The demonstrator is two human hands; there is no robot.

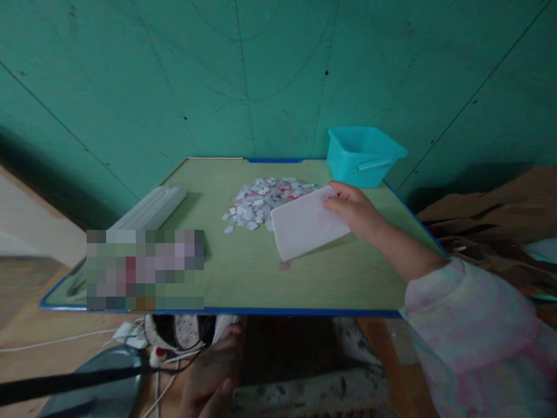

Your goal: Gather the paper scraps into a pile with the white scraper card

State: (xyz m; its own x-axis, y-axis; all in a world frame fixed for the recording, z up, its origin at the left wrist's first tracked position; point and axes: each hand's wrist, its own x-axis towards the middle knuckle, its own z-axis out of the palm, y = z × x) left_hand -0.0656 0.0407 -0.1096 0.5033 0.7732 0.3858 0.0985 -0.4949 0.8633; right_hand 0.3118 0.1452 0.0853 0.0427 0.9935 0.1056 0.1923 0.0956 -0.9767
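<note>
My right hand (354, 212) grips one corner of a flat, pale white rectangular panel with rounded corners (307, 223), thumb on top. The panel is tilted above the table, just in front of a heap of small white and pinkish paper pieces (261, 200), and covers part of it. Below the table's front edge, near my lap, is my left hand (215, 368). It is dim and blurred, so its finger position and anything in it cannot be made out.
A turquoise bucket with a handle (365, 157) stands at the table's back right. At left lie a long white pack (150, 209) and a pixelated item. The pale green table (243, 278) has a blue edge and meets a green wall. Cardboard (500, 197) lies at right; cables are below left.
</note>
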